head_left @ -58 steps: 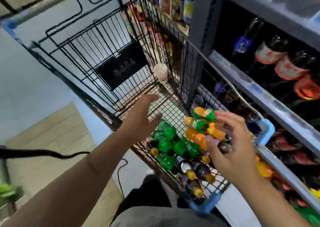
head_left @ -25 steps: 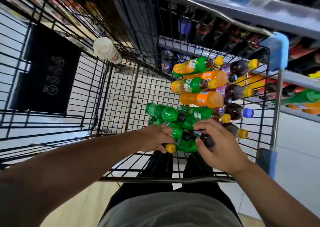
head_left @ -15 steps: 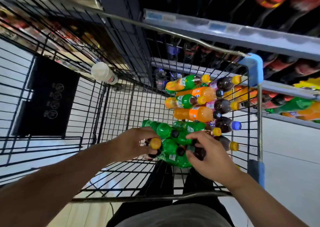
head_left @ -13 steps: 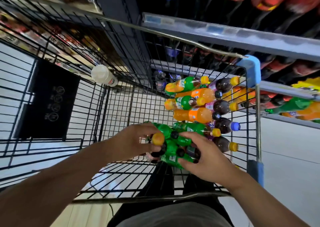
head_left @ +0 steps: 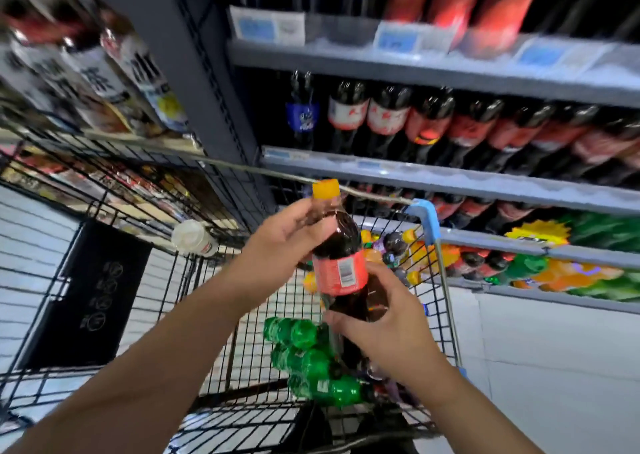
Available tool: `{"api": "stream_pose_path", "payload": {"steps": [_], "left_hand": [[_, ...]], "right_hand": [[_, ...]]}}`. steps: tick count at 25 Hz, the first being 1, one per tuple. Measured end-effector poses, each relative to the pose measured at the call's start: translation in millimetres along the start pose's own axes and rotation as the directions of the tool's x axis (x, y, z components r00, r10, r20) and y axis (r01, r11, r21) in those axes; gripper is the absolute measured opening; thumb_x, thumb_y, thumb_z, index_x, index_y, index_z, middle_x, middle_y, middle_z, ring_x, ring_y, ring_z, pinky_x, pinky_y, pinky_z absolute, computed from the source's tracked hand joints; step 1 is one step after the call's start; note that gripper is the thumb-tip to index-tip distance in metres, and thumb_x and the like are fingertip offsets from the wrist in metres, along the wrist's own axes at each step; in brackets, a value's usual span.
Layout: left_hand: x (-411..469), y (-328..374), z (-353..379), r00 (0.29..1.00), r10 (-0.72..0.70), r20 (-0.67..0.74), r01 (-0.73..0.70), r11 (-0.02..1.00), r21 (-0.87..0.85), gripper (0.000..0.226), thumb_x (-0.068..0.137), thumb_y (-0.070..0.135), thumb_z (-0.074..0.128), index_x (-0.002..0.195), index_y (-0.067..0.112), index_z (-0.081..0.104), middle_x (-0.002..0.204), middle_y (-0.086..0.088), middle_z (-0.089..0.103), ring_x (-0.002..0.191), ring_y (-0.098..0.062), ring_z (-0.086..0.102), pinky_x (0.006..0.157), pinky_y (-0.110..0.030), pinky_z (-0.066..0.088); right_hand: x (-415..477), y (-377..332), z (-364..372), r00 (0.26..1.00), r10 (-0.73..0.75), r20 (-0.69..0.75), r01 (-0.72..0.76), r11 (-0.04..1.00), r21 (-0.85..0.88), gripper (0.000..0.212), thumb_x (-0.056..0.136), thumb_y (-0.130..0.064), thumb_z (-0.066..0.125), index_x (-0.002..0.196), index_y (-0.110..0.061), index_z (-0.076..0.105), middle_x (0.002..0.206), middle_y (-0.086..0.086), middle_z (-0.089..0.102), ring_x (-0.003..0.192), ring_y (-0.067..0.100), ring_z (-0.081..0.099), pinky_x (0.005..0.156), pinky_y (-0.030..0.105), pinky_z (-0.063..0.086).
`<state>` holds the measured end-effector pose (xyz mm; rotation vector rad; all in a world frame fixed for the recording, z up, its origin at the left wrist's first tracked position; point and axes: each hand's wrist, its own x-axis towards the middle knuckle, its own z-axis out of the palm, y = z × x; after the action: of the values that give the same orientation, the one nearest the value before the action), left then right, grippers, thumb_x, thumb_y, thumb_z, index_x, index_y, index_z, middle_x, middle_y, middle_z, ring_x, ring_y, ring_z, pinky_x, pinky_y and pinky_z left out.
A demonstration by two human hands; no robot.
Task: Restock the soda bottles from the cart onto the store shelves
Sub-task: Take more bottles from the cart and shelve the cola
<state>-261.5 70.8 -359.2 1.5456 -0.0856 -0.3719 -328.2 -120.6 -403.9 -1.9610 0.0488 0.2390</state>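
Here, one dark soda bottle (head_left: 338,237) stood nearly upright in the air above the cart (head_left: 428,218), its yellow cap (head_left: 325,188) topmost and level with the rail of the store shelves (head_left: 450,180) behind it. Both hands were on it. The left grip (head_left: 280,245) was closed round the bottle's shoulder, just under the cap, with the fingers curled against the dark plastic. The right grip (head_left: 391,318) was closed round the lower body, thumb and fingers wrapped just beneath the red label (head_left: 337,273). So the bottle ran between the two grips, the label showing in the gap between them.

Below the hands, at least three green bottles (head_left: 304,360) lay on their sides on the cart floor, touching one another. Past the held bottle, in the cart's far corner, orange and dark bottles (head_left: 394,242) lay heaped; most were hidden, so their number could not be told. One white-capped bottle (head_left: 192,238) lay against the far wire wall, beside one black sign panel (head_left: 90,294).

On the middle shelf stood one blue-labelled bottle (head_left: 303,117) and, just beside it, a row of red-labelled dark bottles (head_left: 384,119), blurred too much at the right end to count. The shelf below held green and orange bottles (head_left: 554,273), also blurred.
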Motion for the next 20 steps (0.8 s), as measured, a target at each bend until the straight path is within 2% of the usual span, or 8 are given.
{"api": "stream_pose_path", "payload": {"steps": [4,7,9,11,13,14,17,20], "left_hand": [[0.0,30.3,40.4,0.998,0.055,-0.011,-0.055,0.998,0.005,0.065,0.067,0.039,0.087,0.123,0.048,0.056,0.121,0.009,0.071,0.110,-0.014,0.070,0.093,-0.035,0.058],[7.7,58.2,53.0,0.992,0.106,-0.064,-0.111,0.991,-0.075,0.076,0.066,0.021,0.089,0.131,0.036,0.054,0.116,-0.001,0.074,0.109,-0.023,0.071,0.091,-0.037,0.058],[12.7,84.0,56.7,0.991,0.132,-0.025,-0.134,0.979,-0.152,0.083,0.067,0.018,0.089,0.138,0.021,0.047,0.117,-0.012,0.073,0.113,-0.032,0.068,0.095,-0.043,0.056],[14.5,110.3,62.0,0.983,0.180,0.025,-0.171,0.963,-0.209,0.096,0.059,0.030,0.096,0.137,0.010,0.045,0.121,-0.025,0.068,0.113,-0.041,0.066,0.094,-0.046,0.055],[15.9,135.0,72.4,0.969,0.231,0.088,-0.202,0.945,-0.256,0.098,0.061,0.035,0.095,0.140,0.005,0.044,0.131,-0.035,0.058,0.118,-0.054,0.058,0.096,-0.054,0.048],[16.8,147.0,80.2,0.956,0.264,0.125,-0.223,0.937,-0.269,0.094,0.065,0.033,0.093,0.142,0.007,0.045,0.134,-0.035,0.055,0.121,-0.055,0.056,0.096,-0.054,0.046],[21.6,182.0,119.6,0.925,0.321,0.202,-0.267,0.929,-0.256,0.072,0.080,0.028,0.083,0.143,0.016,0.051,0.137,-0.026,0.059,0.117,-0.036,0.065,0.091,-0.040,0.055],[28.8,208.7,169.9,0.933,0.344,0.102,-0.342,0.939,-0.035,0.056,0.076,0.036,0.081,0.129,0.039,0.061,0.125,-0.002,0.071,0.113,-0.019,0.069,0.084,-0.023,0.055]], "right_hand": [[-9.2,-48.1,-29.3,0.972,-0.070,-0.224,0.048,0.994,-0.103,0.061,0.058,-0.066,0.081,0.111,-0.053,0.054,0.097,-0.029,0.069,0.084,-0.007,0.067,0.067,0.022,0.056],[-11.4,-78.8,-55.1,0.961,-0.141,-0.236,0.101,0.979,-0.176,0.058,0.062,-0.071,0.073,0.111,-0.056,0.046,0.098,-0.028,0.066,0.086,-0.006,0.065,0.065,0.017,0.053],[-13.1,-92.9,-85.1,0.971,-0.160,-0.178,0.153,0.987,-0.052,0.053,0.067,-0.068,0.067,0.115,-0.058,0.047,0.103,-0.026,0.066,0.091,-0.006,0.066,0.068,0.013,0.051],[-15.3,-103.7,-118.5,0.989,-0.149,-0.005,0.147,0.969,0.200,0.049,0.072,-0.056,0.069,0.118,-0.056,0.052,0.110,-0.022,0.071,0.101,-0.001,0.068,0.078,0.015,0.055],[-18.3,-110.5,-144.8,0.973,-0.156,0.170,0.089,0.933,0.350,0.053,0.077,-0.041,0.076,0.123,-0.050,0.052,0.117,-0.007,0.074,0.109,0.013,0.071,0.094,0.034,0.057],[-19.4,-111.8,-155.3,0.967,-0.185,0.173,0.113,0.927,0.357,0.056,0.077,-0.037,0.080,0.124,-0.049,0.051,0.116,0.000,0.075,0.110,0.019,0.071,0.098,0.043,0.056],[-25.1,-116.6,-190.2,0.962,-0.274,0.011,0.259,0.919,0.299,0.066,0.071,-0.040,0.086,0.125,-0.047,0.050,0.107,0.005,0.075,0.099,0.023,0.072,0.093,0.050,0.057],[-31.2,-117.8,-229.1,0.924,-0.349,-0.159,0.377,0.902,0.210,0.069,0.062,-0.043,0.087,0.122,-0.050,0.052,0.104,-0.008,0.073,0.088,0.011,0.071,0.077,0.024,0.058]]}}
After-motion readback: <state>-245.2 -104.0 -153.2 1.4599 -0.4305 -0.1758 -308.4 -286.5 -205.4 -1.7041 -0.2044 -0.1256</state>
